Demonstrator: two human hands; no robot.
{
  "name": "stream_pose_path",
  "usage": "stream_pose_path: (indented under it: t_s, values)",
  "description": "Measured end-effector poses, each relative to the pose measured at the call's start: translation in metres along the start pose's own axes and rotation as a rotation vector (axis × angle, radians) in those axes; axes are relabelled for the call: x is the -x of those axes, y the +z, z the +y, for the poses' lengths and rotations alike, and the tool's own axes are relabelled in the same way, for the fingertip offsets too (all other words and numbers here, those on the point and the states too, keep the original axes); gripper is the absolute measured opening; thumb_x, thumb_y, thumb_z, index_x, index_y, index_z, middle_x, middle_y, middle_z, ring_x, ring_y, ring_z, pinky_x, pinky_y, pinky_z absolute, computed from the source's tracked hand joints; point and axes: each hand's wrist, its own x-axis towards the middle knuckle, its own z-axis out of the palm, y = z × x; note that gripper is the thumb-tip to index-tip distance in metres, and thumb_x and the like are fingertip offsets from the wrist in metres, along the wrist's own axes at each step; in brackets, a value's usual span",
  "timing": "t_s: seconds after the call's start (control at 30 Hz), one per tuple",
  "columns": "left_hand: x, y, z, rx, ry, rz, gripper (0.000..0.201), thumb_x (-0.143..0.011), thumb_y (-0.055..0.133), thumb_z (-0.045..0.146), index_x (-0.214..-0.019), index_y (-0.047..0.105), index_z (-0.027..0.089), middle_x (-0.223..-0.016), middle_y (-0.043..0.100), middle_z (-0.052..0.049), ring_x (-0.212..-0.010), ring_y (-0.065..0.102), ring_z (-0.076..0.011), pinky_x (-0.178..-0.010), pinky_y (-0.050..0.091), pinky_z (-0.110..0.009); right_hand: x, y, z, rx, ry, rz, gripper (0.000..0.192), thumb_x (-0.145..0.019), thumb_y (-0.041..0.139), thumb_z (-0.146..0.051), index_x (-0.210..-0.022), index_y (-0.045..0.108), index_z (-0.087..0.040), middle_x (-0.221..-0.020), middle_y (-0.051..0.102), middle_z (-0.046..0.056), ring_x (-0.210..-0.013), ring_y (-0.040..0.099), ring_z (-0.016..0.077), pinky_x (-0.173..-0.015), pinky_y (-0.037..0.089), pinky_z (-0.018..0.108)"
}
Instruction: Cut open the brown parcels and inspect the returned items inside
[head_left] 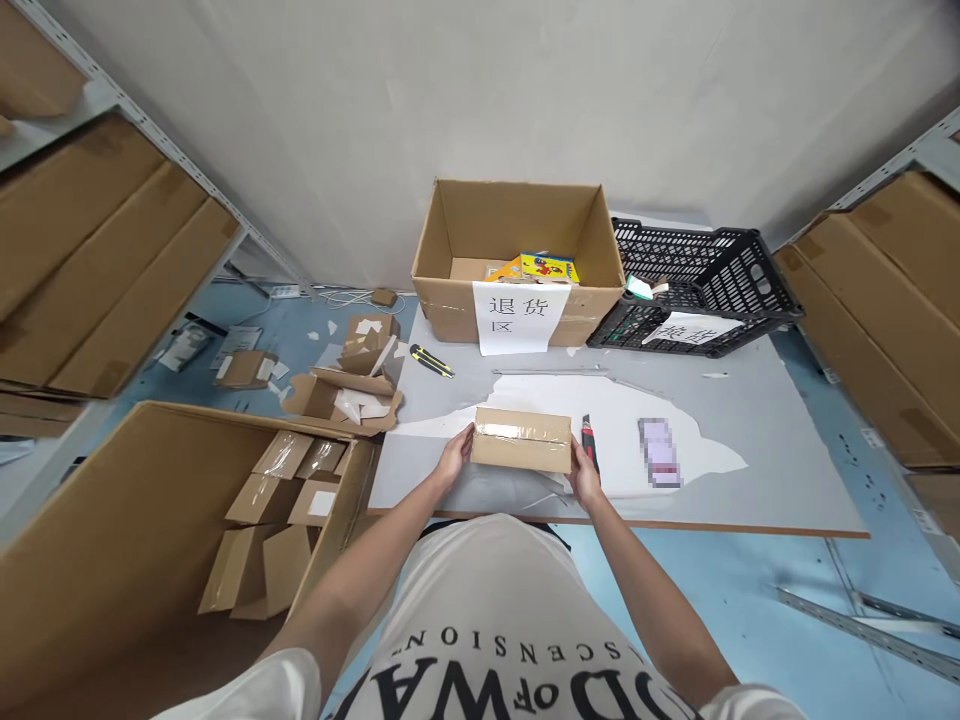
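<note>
While two hands point(517, 468) grip one taped box point(521, 440), two knives point(431, 361) lie nearby

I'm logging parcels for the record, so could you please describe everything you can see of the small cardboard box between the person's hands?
The small cardboard box is plain brown corrugated card, a flat rectangular shape, closed, with clear glossy tape along its top. It lies flat on the grey table, near the front edge, long side toward the person. The left hand holds its left end and the right hand its right end. A red utility knife lies on the table just beside its right end. No label shows.
</note>
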Motion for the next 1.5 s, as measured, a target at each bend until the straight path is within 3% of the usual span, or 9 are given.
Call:
stream_pose_path:
  t_s: [0.1,0.23,0.43,0.7,0.9,1.07,1.27,1.5]
  values:
    - [0.007,-0.015,-0.013,-0.102,0.022,-0.001,0.07,-0.064,0.07,0.043,-0.128,0.054,0.021,-0.143,0.04,-0.01,-0.135,0.033,-0.0309,-0.113,0.019,-0.051,0.007,-0.006,0.01,-0.012,0.043,0.03,0.069,-0.074,0.057,-0.051,-0.137,0.042,-0.028,-0.144,0.042,0.006,-0.129,0.044,0.0234,-0.105,0.034,0.046]
    - [0.016,-0.02,-0.023,-0.207,0.062,-0.077,0.083,-0.055,0.078,0.039,-0.13,0.051,0.017,-0.144,0.04,-0.014,-0.137,0.027,-0.0322,-0.114,0.014,-0.05,0.012,-0.008,0.009,0.102,-0.08,-0.106,0.077,-0.061,0.07,-0.034,-0.134,0.045,-0.026,-0.14,0.048,0.005,-0.13,0.042,0.0235,-0.11,0.025,0.048]
    - [0.019,-0.007,-0.02,-0.3,0.158,-0.108,0.06,-0.064,0.072,0.045,-0.117,0.061,0.018,-0.125,0.06,-0.011,-0.134,0.033,-0.0331,-0.11,0.02,-0.055,0.016,0.001,-0.007,0.185,-0.111,-0.168,0.055,-0.067,0.065,-0.032,-0.122,0.058,-0.023,-0.117,0.066,0.006,-0.115,0.055,0.0268,-0.106,0.029,0.052]
    - [0.025,-0.008,-0.01,-0.34,0.186,-0.092,0.051,-0.066,0.07,0.051,-0.103,0.066,0.017,-0.115,0.065,-0.011,-0.123,0.048,-0.0328,-0.11,0.024,-0.052,0.019,-0.003,-0.027,0.183,-0.165,-0.21,0.052,-0.067,0.07,-0.035,-0.117,0.06,-0.025,-0.129,0.058,0.005,-0.128,0.042,0.0253,-0.109,0.026,0.049]
    - [0.031,0.004,0.013,-0.366,0.229,-0.077,0.05,-0.071,0.064,0.054,-0.105,0.066,0.017,-0.114,0.066,-0.011,-0.116,0.054,-0.0312,-0.105,0.034,-0.049,0.012,-0.003,-0.039,0.231,-0.255,-0.275,0.049,-0.077,0.063,-0.042,-0.122,0.057,-0.024,-0.132,0.054,0.006,-0.126,0.044,0.0232,-0.109,0.028,0.044]
    - [0.036,0.008,0.024,-0.492,0.235,-0.061,0.053,-0.079,0.055,0.052,-0.114,0.062,0.014,-0.116,0.066,-0.01,-0.109,0.059,-0.0275,-0.097,0.043,-0.042,0.011,-0.005,-0.043,0.41,-0.334,-0.202,0.044,-0.082,0.054,-0.05,-0.114,0.061,-0.02,-0.124,0.057,0.011,-0.116,0.051,0.0242,-0.099,0.039,0.04]
    - [0.043,0.004,0.029,-0.751,0.233,-0.026,0.049,-0.083,0.049,0.049,-0.114,0.064,0.015,-0.113,0.068,-0.007,-0.101,0.063,-0.0256,-0.087,0.047,-0.034,0.015,-0.007,-0.045,0.693,-0.289,-0.13,0.051,-0.088,0.036,-0.056,-0.104,0.064,-0.017,-0.102,0.063,0.011,-0.1,0.057,0.0238,-0.088,0.044,0.036]
    - [0.035,0.008,0.033,-0.97,0.181,0.079,0.045,-0.086,0.043,0.048,-0.098,0.072,0.016,-0.09,0.074,-0.004,-0.082,0.065,-0.0243,-0.072,0.046,-0.029,0.009,0.001,-0.047,0.917,-0.108,-0.092,0.063,-0.089,0.023,-0.061,-0.082,0.068,-0.018,-0.084,0.069,0.012,-0.082,0.062,0.0259,-0.073,0.044,0.034]
